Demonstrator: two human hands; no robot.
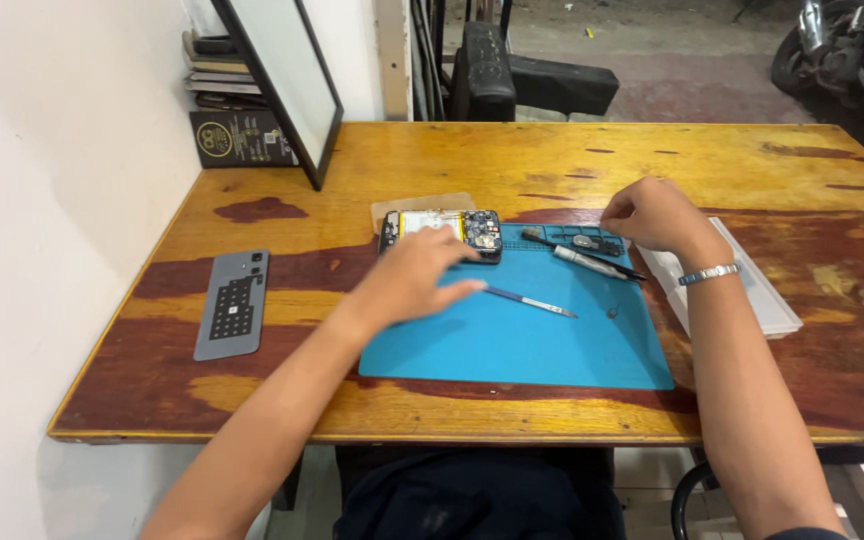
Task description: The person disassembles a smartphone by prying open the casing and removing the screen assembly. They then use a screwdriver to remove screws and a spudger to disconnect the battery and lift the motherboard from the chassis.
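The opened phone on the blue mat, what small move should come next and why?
Probably steady the opened phone with the left hand, which already reaches over it. The right hand rests by the screwdriver, and the tweezers lie loose on the mat.

Counter [512, 160]: wooden, yellow-orange with dark red worn patches, set against a white wall [42, 200].
Grey back cover [233, 304]: flat near the counter's left edge, camera side away from the viewer.
Black-framed panel [287, 75]: leaning on the wall at the far left corner.
Dark card [237, 138]: propped behind the panel.
Stack of flat items [210, 75]: above the card.
White tray [752, 290]: at the mat's right side.
Black seat [522, 75]: beyond the counter.
Motorbike [847, 50]: far right, partly seen.
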